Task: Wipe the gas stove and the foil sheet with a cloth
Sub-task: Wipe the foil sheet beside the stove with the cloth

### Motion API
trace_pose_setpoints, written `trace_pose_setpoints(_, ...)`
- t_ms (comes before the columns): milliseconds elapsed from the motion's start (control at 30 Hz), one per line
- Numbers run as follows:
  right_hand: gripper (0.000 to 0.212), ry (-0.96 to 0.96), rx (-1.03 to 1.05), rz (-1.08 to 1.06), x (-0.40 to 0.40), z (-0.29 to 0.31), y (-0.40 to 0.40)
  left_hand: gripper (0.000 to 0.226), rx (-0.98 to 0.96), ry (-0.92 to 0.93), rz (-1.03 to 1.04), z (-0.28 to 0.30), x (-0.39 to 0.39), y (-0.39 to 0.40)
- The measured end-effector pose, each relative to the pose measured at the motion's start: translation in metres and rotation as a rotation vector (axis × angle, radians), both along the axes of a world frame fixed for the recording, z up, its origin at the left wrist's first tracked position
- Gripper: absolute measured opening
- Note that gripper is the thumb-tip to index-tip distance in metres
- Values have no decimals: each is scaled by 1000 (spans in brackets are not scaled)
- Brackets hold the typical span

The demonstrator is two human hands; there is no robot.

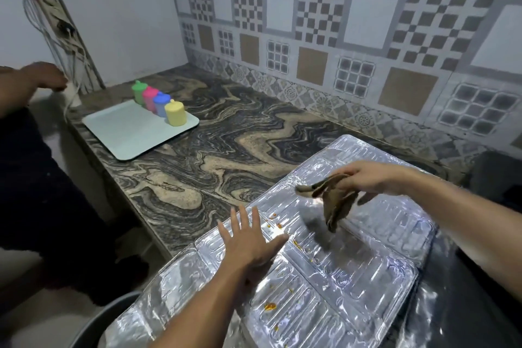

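A shiny embossed foil sheet (353,271) lies across the near right of the marble counter, with orange food spots (269,306) scattered on it. My left hand (248,240) lies flat on the foil's left part, fingers spread and straight. My right hand (364,178) hovers above the foil's far part and pinches a brown cloth (330,206), which hangs down and touches the sheet. A dark surface (466,291) shows at the right edge under the foil; I cannot tell if it is the gas stove.
A pale tray (127,133) at the counter's far left carries several coloured lidded cups (158,103). Another person stands at the left, a hand (42,78) near wall cables. A grey round rim (110,316) sits below the counter edge. Patterned tiles back the counter.
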State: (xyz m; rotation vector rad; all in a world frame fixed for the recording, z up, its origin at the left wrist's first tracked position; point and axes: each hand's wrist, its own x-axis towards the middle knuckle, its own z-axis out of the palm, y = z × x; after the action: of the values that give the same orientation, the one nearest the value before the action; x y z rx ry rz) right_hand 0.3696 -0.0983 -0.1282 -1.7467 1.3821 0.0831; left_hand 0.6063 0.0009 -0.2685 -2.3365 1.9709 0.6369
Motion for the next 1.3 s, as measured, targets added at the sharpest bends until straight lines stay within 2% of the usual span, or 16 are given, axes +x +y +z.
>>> trace_pose_setpoints(167,22,-244,-65,-292,41,3,-4,109,24,-4,33,3,-5,-12)
trace_pose_setpoints(233,22,-300,-222,-403,45,4,4,109,2,22,23,6,-13,-6)
trace_pose_setpoints(333,16,-97,-558,-369,48,-7,3,110,2,22,26,6,-17,-8)
trace_pose_setpoints(433,15,198,-653,-143,55,-29,19,110,-18,-7,7,4,-20,-10)
trace_pose_setpoints(533,32,573,-493,80,59,-57,37,109,-91,-9,-14,6,-28,-10)
trace_pose_setpoints(633,37,754,-284,116,62,-72,43,101,-184,-34,-59,17,-19,-7)
trace_pose_setpoints(733,41,797,-242,109,61,-76,37,92,-187,-61,-182,28,-8,12)
trace_pose_setpoints(933,54,842,-279,139,65,-77,38,89,73,-119,-232,21,8,64)
trace_pose_setpoints(1067,41,885,-325,204,70,-62,43,84,145,-45,-217,13,14,71)
trace_pose_setpoints(1133,32,977,-235,249,69,-43,41,84,160,-21,-202,10,13,72)
trace_pose_setpoints(1233,20,938,159,255,70,-9,30,88,170,-15,-188,11,11,71)
trace_pose_setpoints(1267,19,887,158,248,70,-3,26,89,173,-14,-188,11,11,71)
trace_pose_setpoints(1300,18,811,59,214,71,1,22,90,175,-11,-186,11,10,71)
